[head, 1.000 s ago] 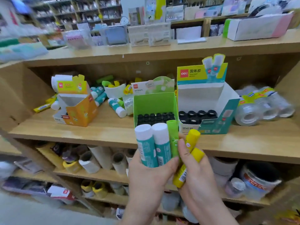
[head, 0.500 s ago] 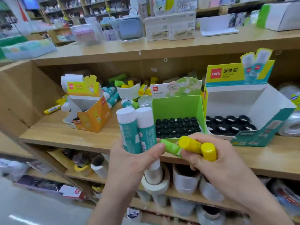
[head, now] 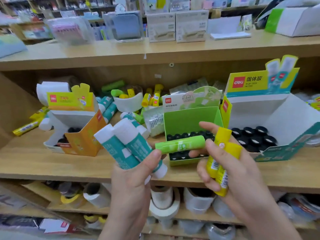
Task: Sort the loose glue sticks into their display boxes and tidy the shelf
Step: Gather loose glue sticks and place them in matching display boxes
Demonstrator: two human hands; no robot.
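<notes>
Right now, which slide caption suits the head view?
Left hand grips two teal glue sticks, right hand two yellow glue sticks, green glue stick between.

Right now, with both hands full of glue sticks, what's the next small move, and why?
Probably stand the green stick in the green box. It lies level between both hands, just in front of that box, matching its colour. The left hand holds two teal sticks, the right hand two yellow sticks, for other boxes.

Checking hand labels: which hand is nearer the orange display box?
Left. The left hand, holding teal glue sticks, is right of the orange box; the right hand, holding yellow sticks, is farther right, before the green box.
</notes>
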